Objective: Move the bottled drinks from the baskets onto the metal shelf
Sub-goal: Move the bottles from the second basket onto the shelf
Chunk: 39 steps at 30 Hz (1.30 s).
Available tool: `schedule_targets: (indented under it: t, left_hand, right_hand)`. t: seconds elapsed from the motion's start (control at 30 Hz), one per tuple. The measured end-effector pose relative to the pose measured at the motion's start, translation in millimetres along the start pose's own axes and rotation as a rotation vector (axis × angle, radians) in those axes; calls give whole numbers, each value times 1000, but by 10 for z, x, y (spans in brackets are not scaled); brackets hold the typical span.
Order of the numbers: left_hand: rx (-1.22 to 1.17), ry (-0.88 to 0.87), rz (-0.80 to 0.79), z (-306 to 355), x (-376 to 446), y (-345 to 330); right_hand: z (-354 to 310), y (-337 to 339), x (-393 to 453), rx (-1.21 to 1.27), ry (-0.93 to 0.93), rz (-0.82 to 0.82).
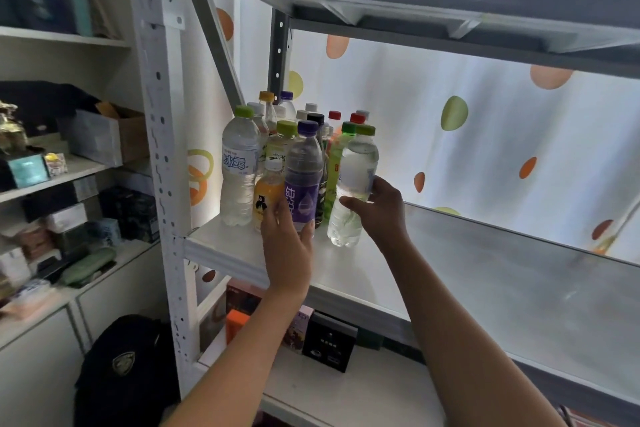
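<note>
metal shelf point(450, 274) lit, dotted curtain point(485, 135) | left hand point(287, 246) fingers grip purple-label bottle point(303, 177) | right hand point(377, 211) grips water bottle point(353, 184)

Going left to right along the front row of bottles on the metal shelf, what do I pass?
Clear water bottle with blue label → small orange juice bottle → purple-label bottle → clear green-capped bottle, which the right hand grips.

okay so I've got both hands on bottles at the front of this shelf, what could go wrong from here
1. The bottles stand packed tight; nudging the purple-label bottle under your left hand could topple the small orange juice bottle beside it.
2. The clear bottle in your right hand looks tilted, near the shelf's front edge; released like that, it might tip forward and fall.
</note>
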<state>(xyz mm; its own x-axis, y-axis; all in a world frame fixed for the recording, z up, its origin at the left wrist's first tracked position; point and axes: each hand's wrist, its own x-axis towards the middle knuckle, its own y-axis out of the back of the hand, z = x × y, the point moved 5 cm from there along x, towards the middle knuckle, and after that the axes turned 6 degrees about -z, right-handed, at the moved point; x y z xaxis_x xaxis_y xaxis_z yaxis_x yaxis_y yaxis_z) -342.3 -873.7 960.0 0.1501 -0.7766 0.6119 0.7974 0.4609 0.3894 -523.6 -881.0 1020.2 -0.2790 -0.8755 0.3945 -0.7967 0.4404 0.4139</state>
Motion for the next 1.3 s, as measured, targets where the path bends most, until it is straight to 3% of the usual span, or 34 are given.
schedule_targets:
  t: [0.2, 0.57, 0.77, 0.93, 1.07, 1.3]
  left_hand:
    - [46, 37, -12, 18, -11, -27]
    - [-44, 67, -18, -38, 20, -38]
    - [-102, 46, 26, -48, 13, -40]
    - [-102, -139, 100, 129, -59, 58]
    - [-3, -202, 35, 247, -304, 106]
    - [259, -263, -190, 485, -1237, 367]
  right_hand:
    - [-14, -151, 99, 22, -27, -65]
    - [77, -261, 54, 10, -17, -13]
    - [176, -313, -54, 123, -143, 39]
    - [322, -244, -393, -36, -131, 34]
    - [347, -137, -786, -164, -89, -11]
    - [175, 102, -1715, -469, 198, -207]
